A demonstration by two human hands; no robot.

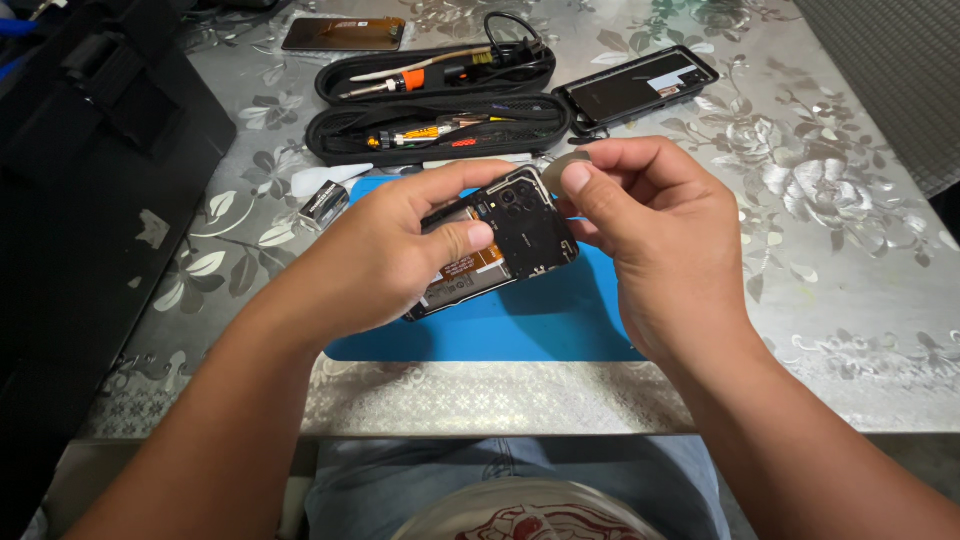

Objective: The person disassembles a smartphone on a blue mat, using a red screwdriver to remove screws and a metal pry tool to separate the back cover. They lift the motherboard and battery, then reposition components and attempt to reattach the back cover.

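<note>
Here the left hand (395,255) clamps an opened phone (505,240) above the blue mat (520,325), thumb across its black inner frame. Just beside that grip, the right hand (640,235) pinches what may be a thin pick (566,160) at the phone's top corner.

Your left hand (395,250) gripped an opened phone (500,240) above the blue mat (500,335), while your right hand (640,230) pinched a pick (566,160) beside it.
</note>
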